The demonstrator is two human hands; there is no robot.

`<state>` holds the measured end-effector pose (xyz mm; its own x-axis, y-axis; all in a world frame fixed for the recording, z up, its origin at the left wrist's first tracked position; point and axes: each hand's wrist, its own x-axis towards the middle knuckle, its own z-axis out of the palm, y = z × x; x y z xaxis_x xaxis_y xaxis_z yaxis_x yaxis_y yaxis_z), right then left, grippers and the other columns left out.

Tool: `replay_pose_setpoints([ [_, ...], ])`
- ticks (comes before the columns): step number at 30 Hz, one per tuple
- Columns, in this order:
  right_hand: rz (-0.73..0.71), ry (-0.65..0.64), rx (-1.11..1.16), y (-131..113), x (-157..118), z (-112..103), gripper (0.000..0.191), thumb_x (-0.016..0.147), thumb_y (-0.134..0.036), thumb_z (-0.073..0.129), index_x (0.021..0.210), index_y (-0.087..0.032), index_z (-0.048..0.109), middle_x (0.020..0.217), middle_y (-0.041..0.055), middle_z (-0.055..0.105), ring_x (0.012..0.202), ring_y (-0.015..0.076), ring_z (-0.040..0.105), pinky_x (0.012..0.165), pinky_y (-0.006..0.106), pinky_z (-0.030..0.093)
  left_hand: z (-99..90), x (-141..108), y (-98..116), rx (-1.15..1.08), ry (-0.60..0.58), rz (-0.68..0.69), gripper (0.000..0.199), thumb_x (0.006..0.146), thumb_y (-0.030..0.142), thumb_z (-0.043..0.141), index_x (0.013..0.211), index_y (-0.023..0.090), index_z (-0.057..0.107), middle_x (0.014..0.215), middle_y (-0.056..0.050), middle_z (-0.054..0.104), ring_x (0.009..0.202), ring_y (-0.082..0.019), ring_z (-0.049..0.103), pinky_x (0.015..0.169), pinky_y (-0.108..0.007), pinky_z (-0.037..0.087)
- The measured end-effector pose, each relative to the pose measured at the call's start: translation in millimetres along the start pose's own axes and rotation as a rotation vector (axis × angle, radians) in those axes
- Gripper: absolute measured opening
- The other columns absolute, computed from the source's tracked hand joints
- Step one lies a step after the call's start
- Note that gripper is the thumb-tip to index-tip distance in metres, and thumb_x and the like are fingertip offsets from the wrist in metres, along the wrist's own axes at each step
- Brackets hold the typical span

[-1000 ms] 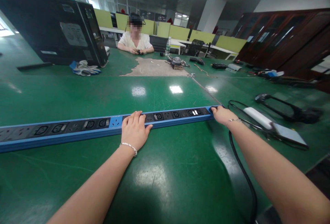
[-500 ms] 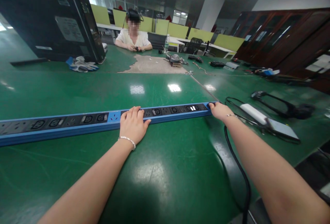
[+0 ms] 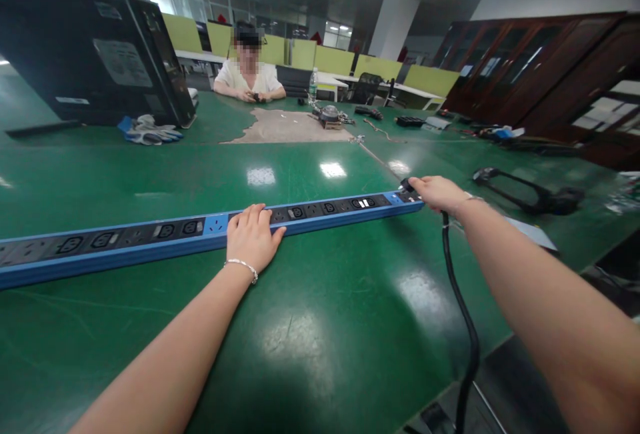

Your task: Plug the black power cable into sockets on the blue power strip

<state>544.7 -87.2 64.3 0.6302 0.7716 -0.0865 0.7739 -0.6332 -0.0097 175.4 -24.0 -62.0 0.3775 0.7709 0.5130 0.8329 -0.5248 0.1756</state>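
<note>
A long blue power strip (image 3: 165, 237) with black sockets lies across the green table. My left hand (image 3: 254, 237) rests on its middle, fingers over the far edge and thumb apart on the near side. At the strip's right end, my right hand (image 3: 437, 194) grips a black plug (image 3: 407, 185), held just above the end sockets. From under this hand a thick black cable (image 3: 456, 294) hangs down past the table's near edge.
Across the table (image 3: 195, 174) sits a person (image 3: 249, 77) with both hands round a small dark object. A black case (image 3: 100, 61) and gloves (image 3: 149, 130) are at the back left. A black frame-like tool (image 3: 530, 191) and a flat pale item (image 3: 533, 234) lie at the right.
My right hand has lifted the plug off the strip's right end, uncovering a blue socket there. The cable has moved with it. My left hand stays on the strip.
</note>
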Motion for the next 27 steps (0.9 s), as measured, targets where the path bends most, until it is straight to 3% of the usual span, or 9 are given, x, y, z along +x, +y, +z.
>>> replay_pose_setpoints([
  [4,-0.023,-0.05,-0.024,-10,0,20,0.055,0.09,-0.046,0.02,0.098,-0.012,0.063,0.075,0.012,0.068,0.051,0.0186,0.06,0.053,0.028,0.044,0.5,0,-1,0.025,0.001,0.021,0.039,0.084,0.042,0.045,0.113,0.017,0.055,0.125,-0.015,0.055,0.119,-0.03,0.046,0.096,-0.044,0.031],
  [10,-0.081,-0.127,-0.081,-20,14,36,0.058,0.091,-0.045,0.019,0.104,-0.008,0.062,0.083,0.0158,0.069,0.063,0.0216,0.065,0.065,0.03,0.047,0.2,0,-1,0.039,-0.008,0.018,0.04,0.085,0.043,0.045,0.114,0.018,0.054,0.127,-0.014,0.054,0.119,-0.03,0.045,0.096,-0.044,0.031],
  [17,-0.145,-0.013,-0.144,-25,16,45,0.053,0.091,-0.046,0.025,0.102,-0.011,0.063,0.102,0.0192,0.065,0.098,0.0259,0.062,0.083,0.032,0.044,0.9,0,-2,0.05,-0.012,0.021,0.04,0.085,0.043,0.044,0.114,0.017,0.054,0.127,-0.015,0.054,0.119,-0.03,0.045,0.096,-0.044,0.031],
  [27,-0.196,-0.052,-0.203,-35,18,40,0.051,0.091,-0.042,0.028,0.102,-0.008,0.063,0.107,0.0225,0.063,0.102,0.0294,0.06,0.086,0.037,0.044,1.0,-1,-1,0.08,-0.012,0.023,0.041,0.086,0.044,0.043,0.114,0.018,0.053,0.126,-0.014,0.054,0.12,-0.029,0.045,0.097,-0.044,0.031],
])
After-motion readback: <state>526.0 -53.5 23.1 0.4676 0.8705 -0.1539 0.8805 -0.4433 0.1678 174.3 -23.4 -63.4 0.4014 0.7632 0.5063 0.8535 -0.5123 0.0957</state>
